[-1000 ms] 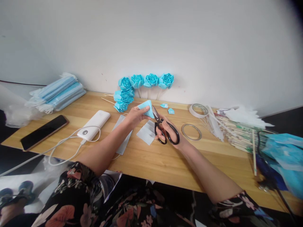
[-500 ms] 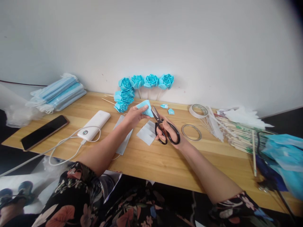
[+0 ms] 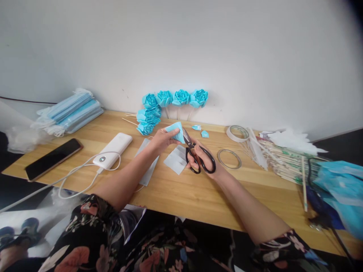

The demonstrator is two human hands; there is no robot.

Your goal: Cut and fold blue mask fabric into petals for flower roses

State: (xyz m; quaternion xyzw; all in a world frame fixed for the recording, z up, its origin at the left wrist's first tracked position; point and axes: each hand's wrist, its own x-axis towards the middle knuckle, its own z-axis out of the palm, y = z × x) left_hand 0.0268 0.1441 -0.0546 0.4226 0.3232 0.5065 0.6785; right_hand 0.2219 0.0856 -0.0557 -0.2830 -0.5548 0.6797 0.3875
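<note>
Between thumb and fingers, my left hand point(image 3: 163, 139) pinches a folded piece of light blue fabric point(image 3: 177, 129), held just above the table. My right hand point(image 3: 202, 158) grips black-handled scissors point(image 3: 208, 160), their blades up against the right edge of the blue piece. Under the hands lies a white creased sheet point(image 3: 176, 160). A pale face mask point(image 3: 149, 170) is partly covered by my left forearm. Two small blue scraps, one of them a cut piece point(image 3: 204, 134), rest beyond the scissors.
Blue fabric roses point(image 3: 181, 97) on sticks stand and lie by the wall. At left are stacked masks point(image 3: 70, 111), a phone point(image 3: 53, 158) and a power bank point(image 3: 113, 149) with a cable. Tape rolls point(image 3: 237, 133), bundled sticks point(image 3: 286, 160) and a blue bag point(image 3: 340, 181) occupy the right.
My left hand and the blue piece have shifted slightly right and down. The scissor blades appear closer together at the fabric's edge.
</note>
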